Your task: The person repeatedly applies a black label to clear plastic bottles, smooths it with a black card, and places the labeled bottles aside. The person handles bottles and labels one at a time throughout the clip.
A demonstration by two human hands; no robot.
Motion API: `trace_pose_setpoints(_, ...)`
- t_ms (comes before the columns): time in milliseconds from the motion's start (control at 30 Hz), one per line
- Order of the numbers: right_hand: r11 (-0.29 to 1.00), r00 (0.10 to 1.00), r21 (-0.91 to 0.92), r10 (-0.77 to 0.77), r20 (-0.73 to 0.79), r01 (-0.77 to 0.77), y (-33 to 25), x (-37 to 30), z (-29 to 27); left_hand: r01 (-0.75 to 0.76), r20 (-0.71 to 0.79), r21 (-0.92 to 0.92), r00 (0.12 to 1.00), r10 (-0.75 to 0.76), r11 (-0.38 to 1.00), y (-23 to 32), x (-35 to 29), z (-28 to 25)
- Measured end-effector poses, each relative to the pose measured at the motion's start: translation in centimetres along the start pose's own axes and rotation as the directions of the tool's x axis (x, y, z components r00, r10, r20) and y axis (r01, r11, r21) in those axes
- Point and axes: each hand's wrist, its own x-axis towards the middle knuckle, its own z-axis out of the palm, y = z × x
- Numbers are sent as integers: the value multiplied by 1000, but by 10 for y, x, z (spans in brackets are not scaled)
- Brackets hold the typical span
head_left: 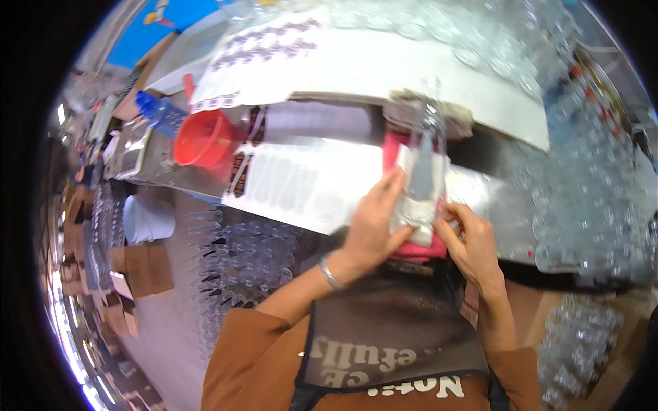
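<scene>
In the head view, a clear glass piece (430, 123) lies lengthwise near the middle of the bench, its narrow end pointing to the far side. It is see-through and shiny, with a long, smooth grey panel (423, 175) along its middle. Beneath it are a white cloth (404, 159) and a red cloth (419, 253). The left hand (373, 222) lies at the left edge, thumb wide of the fingers; whether it grips the glass cannot be told. The right hand (471, 240) is at the near right, thumb and fingertips drawn narrowly together; what they pinch cannot be made out. Left of the glass are printed sheets (291, 181) and a red bucket (204, 140); more glassware (582, 205) stands crowded at right.
</scene>
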Motion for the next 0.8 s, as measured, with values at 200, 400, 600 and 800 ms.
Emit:
trace_pose_setpoints(200, 992, 996, 110, 61, 58, -67, 14, 4, -9, -31, 33, -80, 999, 34, 996, 3, 6, -18)
trace_pose_setpoints(400, 944, 977, 263, 212, -13, -201, 37, 11, -31, 24, -372, 379, 919, 129, 925, -113, 114, -124)
trace_pose_setpoints(600, 962, 990, 244, 136, -30, -124, 32, 27, -25, 73, -115, 677, 993, 7, 733, -190, 177, -162)
trace_pose_setpoints(800, 963, 980, 216, 183, -76, -163, 45, 17, -30, 101, -89, 731, 995, -52, 675, -132, 124, -156)
